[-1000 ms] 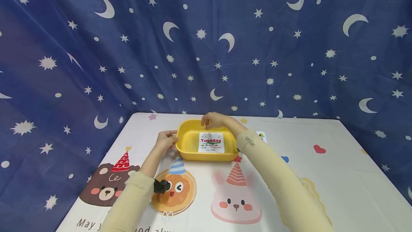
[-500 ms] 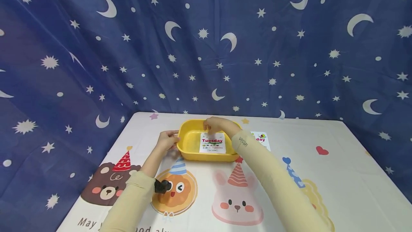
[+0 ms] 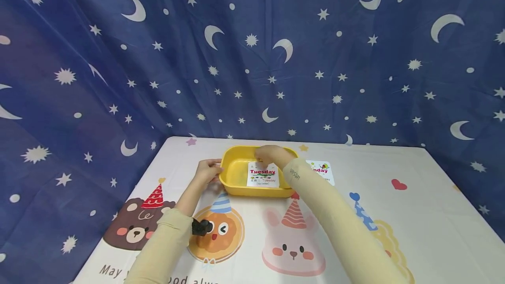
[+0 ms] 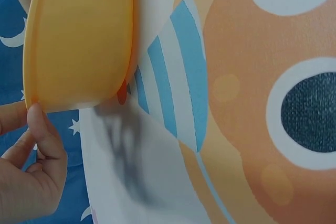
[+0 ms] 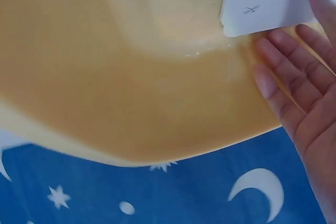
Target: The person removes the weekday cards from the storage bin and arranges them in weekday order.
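A yellow plastic basket [image 3: 232,191] stands on the table, a white "Tuesday" word card [image 3: 262,181] lying in it. My left hand [image 3: 207,172] pinches the basket's left rim between thumb and finger, as the left wrist view shows close up. My right hand [image 3: 275,156] reaches inside over the far rim. In the right wrist view its thumb lies over the face of the card [image 5: 278,9], fingertips right at the card's edge; the hand [image 5: 310,85] appears to pinch it there. The card's edge looks layered at one corner.
To the right of the basket lies another white card [image 3: 326,171], its word ending in "nday" and partly hidden by the right sleeve. The white tablecloth [image 3: 236,271] has printed cartoon animals. A blue star-and-moon curtain [image 3: 252,91] hangs behind the table.
My right hand has lowered into the basket, from above the far rim down to the Tuesday card. More of the card on the right has come into view. The left hand keeps its hold.
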The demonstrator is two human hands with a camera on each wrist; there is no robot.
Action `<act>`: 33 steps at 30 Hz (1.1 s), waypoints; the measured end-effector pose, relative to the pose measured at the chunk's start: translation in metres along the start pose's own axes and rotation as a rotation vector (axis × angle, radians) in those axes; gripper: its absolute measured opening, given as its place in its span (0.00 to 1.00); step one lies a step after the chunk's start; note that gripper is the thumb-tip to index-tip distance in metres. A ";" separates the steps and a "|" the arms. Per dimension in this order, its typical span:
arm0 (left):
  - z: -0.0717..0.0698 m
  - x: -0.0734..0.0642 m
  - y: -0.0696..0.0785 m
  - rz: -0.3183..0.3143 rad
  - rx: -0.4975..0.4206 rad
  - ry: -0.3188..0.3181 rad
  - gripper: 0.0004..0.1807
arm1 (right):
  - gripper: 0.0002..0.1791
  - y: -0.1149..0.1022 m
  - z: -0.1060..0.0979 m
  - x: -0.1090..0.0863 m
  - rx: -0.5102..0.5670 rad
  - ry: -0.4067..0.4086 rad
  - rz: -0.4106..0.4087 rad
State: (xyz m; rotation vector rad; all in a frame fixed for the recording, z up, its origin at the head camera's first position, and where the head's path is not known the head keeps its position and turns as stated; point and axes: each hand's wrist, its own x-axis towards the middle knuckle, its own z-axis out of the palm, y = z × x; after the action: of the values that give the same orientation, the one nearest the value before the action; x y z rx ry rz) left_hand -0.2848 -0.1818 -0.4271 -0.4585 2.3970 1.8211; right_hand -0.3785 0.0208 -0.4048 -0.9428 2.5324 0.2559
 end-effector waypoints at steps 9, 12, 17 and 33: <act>0.001 -0.001 0.002 0.004 -0.001 0.000 0.23 | 0.54 -0.007 0.007 -0.003 0.062 -0.048 0.031; 0.001 -0.003 0.003 -0.002 -0.005 0.002 0.23 | 0.54 -0.008 0.007 -0.005 0.042 -0.042 0.033; 0.000 -0.003 0.002 -0.021 -0.002 0.008 0.22 | 0.54 -0.009 0.004 -0.003 -0.010 -0.024 -0.002; 0.001 -0.002 0.000 0.002 -0.010 0.014 0.23 | 0.26 0.004 -0.006 -0.014 0.119 0.032 -0.059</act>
State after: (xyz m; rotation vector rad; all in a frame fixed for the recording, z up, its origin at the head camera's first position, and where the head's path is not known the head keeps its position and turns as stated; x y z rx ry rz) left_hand -0.2829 -0.1804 -0.4268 -0.4715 2.3985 1.8379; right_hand -0.3736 0.0301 -0.3930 -0.9796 2.5134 0.0714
